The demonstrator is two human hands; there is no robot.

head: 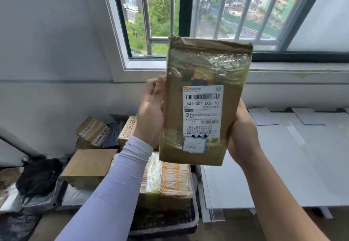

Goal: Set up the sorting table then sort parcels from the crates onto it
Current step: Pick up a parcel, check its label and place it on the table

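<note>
- Both hands hold a flat cardboard parcel (205, 101) up high, with its label (202, 116) facing the person.
- The left hand (151, 112) grips the left edge; its fingers look curled around the back, I think.
- The right hand (242, 136) cups the lower right edge, its fingers hidden.
- The shiny tape is slippery, so the parcel could slide down into the crate (188, 220) instead of reaching the white table (283, 155).
</note>
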